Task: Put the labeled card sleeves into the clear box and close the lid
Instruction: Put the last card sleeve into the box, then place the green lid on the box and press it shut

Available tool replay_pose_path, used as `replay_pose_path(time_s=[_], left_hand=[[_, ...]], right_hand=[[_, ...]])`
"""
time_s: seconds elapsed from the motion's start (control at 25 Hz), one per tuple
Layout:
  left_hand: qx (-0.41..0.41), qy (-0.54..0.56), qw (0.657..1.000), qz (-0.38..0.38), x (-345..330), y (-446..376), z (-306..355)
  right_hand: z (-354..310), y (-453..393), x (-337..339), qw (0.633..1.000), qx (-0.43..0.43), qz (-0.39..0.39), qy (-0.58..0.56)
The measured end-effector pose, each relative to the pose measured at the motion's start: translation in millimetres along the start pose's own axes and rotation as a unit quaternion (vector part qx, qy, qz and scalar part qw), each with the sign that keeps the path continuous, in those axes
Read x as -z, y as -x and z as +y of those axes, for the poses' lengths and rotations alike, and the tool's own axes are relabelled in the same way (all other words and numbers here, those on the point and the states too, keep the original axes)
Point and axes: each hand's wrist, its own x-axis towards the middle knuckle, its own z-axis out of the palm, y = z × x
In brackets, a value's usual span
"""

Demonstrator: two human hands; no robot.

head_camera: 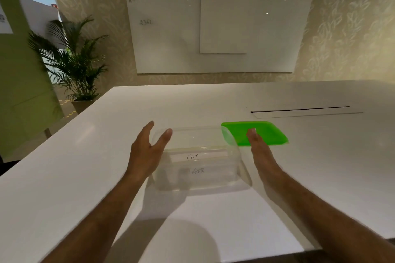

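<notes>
A clear plastic box [213,183] stands lidless on the white table [106,156]. Inside it lie card sleeves; one is labelled CAT [193,157] and another under it shows the letters GER [198,171]. A bright green lid [267,132] lies flat on the table just right of the box, touching its far right corner. My left hand [147,149] hovers at the box's left end, fingers spread, holding nothing. My right hand [260,151] stretches flat past the box's right side, its fingertips over the lid's near edge, not gripping it.
A long cable slot with a flap [303,111] is set into the table behind the lid. A whiteboard [171,38] hangs on the far wall. A potted palm [74,64] stands on the floor beyond the table's left corner.
</notes>
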Motion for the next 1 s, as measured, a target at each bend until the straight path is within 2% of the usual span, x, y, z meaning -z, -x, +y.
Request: replay_pose_path(time_s=[0.12,0.24,0.32,0.48,0.64,0.76,0.92,1.0], left_hand=[[-0.138,-0.164,0.976,-0.025,-20.8,-9.4,30.9],[-0.209,-0.283,0.933,-0.068,-60.4,-19.1,58.1],[-0.225,-0.301,0.921,-0.103,-90.2,-24.5,74.4],[-0.246,-0.320,0.905,-0.137,-147.9,-32.0,96.6],[-0.254,-0.338,0.896,-0.138,-197.8,-37.3,114.4],[-0.230,-0.328,0.906,-0.140,-231.7,-39.7,126.4],[-0.135,-0.270,0.939,-0.166,-276.4,-34.2,127.7],[-0.057,-0.207,0.962,-0.170,-292.5,-36.0,122.5]], right_hand=[[-7.7,-17.7,31.8,0.972,0.078,0.006,0.222],[-8.7,-39.4,63.6,0.892,0.162,-0.024,0.420],[-9.3,-51.8,84.5,0.855,0.184,-0.028,0.485],[-3.8,-68.3,120.1,0.815,0.173,-0.012,0.552],[6.8,-84.7,147.2,0.802,0.157,0.009,0.577],[16.3,-96.6,160.1,0.802,0.142,0.012,0.580],[32.0,-112.2,167.2,0.821,0.109,0.005,0.561],[42.0,-121.1,166.5,0.852,0.073,-0.006,0.518]])
